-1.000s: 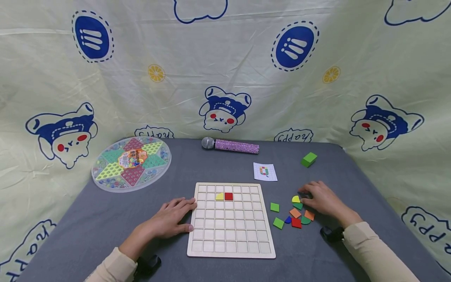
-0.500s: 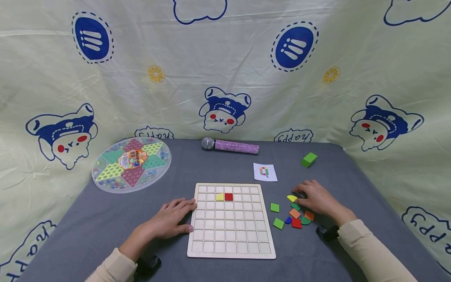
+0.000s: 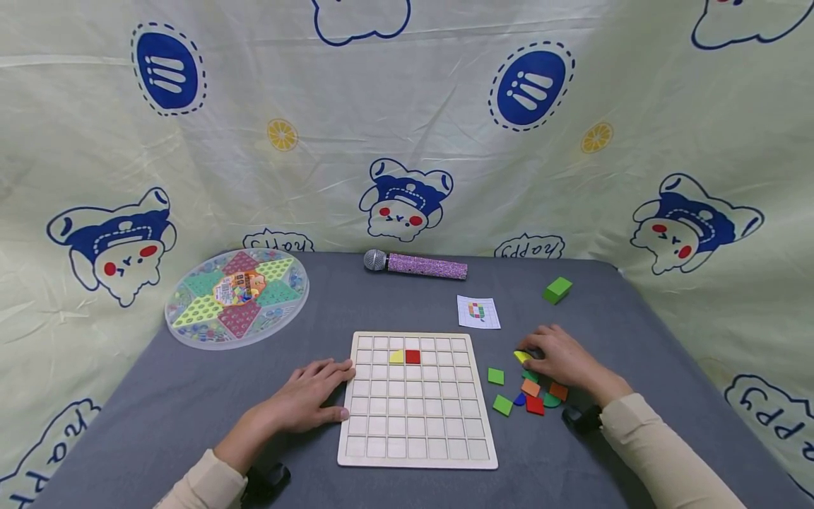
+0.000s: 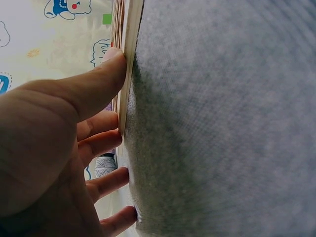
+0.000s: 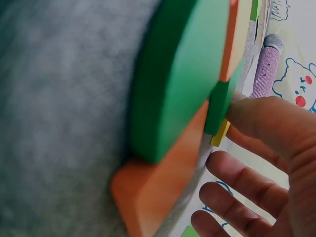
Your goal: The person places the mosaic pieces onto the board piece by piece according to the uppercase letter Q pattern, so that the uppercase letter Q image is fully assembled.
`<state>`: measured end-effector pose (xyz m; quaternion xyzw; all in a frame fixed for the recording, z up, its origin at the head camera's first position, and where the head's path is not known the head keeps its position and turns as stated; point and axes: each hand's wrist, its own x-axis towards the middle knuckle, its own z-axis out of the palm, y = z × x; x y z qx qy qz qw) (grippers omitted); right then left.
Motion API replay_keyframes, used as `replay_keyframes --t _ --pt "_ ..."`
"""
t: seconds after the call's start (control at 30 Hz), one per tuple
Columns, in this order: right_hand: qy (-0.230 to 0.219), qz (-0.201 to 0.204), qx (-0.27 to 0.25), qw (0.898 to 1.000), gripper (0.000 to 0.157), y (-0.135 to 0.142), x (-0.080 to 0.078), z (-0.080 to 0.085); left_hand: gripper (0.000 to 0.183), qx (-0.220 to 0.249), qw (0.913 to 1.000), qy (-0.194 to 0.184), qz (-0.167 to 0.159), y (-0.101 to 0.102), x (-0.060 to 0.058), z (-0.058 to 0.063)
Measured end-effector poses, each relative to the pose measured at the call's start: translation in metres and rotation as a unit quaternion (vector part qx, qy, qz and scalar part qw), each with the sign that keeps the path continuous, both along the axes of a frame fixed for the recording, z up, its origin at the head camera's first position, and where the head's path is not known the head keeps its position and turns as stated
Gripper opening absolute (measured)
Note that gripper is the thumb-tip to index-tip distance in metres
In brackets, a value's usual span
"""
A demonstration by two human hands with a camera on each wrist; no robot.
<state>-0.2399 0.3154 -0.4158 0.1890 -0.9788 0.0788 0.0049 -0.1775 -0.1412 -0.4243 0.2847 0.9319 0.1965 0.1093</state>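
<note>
My left hand (image 3: pixel 308 397) rests beside the wooden grid board (image 3: pixel 416 461), fingers relaxed, with thumb and fingertips touching its left edge. A yellow quarter-circle tile (image 3: pixel 397 357) and a red square tile (image 3: pixel 413 357) sit side by side in the board's upper rows. Right of the board, my right hand (image 3: pixel 564 357) pinches a yellow rounded tile (image 3: pixel 521 356) between thumb and index finger, low over the table. In the right wrist view, a green tile (image 5: pixel 219 106) partly hides that yellow tile, and the other fingers are spread loosely.
Loose green, orange, blue and red tiles (image 3: pixel 535 404) lie below the right hand. A pattern card (image 3: pixel 479 312), a green block (image 3: pixel 557 290), a glittery purple microphone (image 3: pixel 426 265) and a round patterned game board (image 3: pixel 210 311) stand farther back, before a printed curtain (image 3: pixel 305 191).
My right hand has moved left, and the yellow rounded tile has shifted left and turned with it. The left hand and grid board stay put.
</note>
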Motion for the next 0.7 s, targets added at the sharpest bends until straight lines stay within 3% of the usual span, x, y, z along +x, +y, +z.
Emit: replay_keyframes --t 0.7 --pt "-0.016 -0.010 0.001 1.000 0.023 -0.0060 -0.0011 0.0001 0.066 0.000 1.0000 -0.004 0.001 -0.0002 -0.0001 -0.0001"
